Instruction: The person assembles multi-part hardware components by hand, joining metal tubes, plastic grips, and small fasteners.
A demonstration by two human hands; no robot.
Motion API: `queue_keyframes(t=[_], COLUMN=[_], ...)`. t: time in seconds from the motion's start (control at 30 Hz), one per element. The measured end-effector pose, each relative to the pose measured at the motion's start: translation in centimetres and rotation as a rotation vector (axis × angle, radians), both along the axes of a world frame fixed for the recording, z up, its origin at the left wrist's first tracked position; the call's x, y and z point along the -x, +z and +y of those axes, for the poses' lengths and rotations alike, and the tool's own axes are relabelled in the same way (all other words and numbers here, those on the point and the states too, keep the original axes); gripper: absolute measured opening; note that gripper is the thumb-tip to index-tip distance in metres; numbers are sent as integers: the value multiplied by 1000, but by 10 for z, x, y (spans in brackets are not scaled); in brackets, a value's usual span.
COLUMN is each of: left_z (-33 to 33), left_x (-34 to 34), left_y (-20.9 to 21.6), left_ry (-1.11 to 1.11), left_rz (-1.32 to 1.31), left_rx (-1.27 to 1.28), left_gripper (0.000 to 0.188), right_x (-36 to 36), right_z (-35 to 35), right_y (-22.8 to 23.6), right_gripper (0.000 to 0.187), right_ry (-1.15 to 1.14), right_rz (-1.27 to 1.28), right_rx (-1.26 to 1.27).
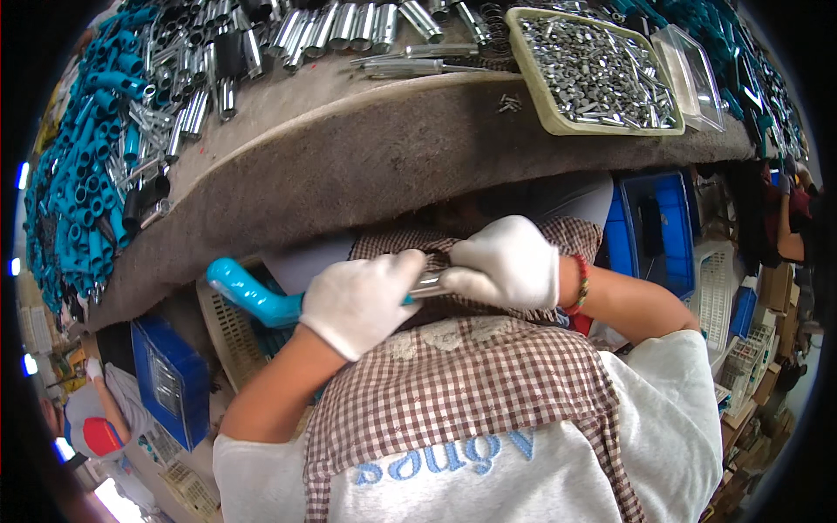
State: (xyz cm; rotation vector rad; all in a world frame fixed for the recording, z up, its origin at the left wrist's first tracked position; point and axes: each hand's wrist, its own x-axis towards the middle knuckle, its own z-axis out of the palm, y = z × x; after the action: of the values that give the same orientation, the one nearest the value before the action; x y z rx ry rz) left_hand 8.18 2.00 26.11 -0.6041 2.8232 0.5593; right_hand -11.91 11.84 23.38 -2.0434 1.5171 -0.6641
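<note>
My left hand (362, 301), in a white glove, is closed round a glossy teal curved handle (253, 296). Its rounded, bent end sticks out to the left of the glove. A short shiny metal tube (427, 283) shows between my two hands, in line with the handle; how they join is hidden by the gloves. On the right, my right hand (507, 266), also gloved in white, has its fingers and thumb closed at the tube's right end. Both hands are held in front of a brown checked apron (471, 362), below the edge of the workbench.
The bench has a worn brown covering (375, 157). A heap of teal handles (87, 200) lies at the left, with metal tubes (340, 26) behind. A yellowish tray (545, 113) of small metal pins stands right. Blue crates (170, 379) flank me; another person (96, 427) is far left.
</note>
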Motion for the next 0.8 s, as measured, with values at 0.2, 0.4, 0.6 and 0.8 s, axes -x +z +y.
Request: queue_keyframes(t=[0.2,0.4,0.6,0.8], left_z=[2,14,16,-20], left_x=[-22,-9,9,77], left_y=[-7,3,-89,-128], left_ry=[178,1178,1318,1575], left_rz=[462,1755,1416,1083], left_rx=[-9,-1042,-1881,-2103], left_gripper=[27,25,37,42], right_x=[10,-12,6,-22], right_z=[-15,-22,14,9], right_y=[42,40,5,-25], right_gripper=[46,72,52,65], right_ry=[60,118,-137,-797], right_rz=[-308,238,130,-537], right_rx=[22,122,-37,-478])
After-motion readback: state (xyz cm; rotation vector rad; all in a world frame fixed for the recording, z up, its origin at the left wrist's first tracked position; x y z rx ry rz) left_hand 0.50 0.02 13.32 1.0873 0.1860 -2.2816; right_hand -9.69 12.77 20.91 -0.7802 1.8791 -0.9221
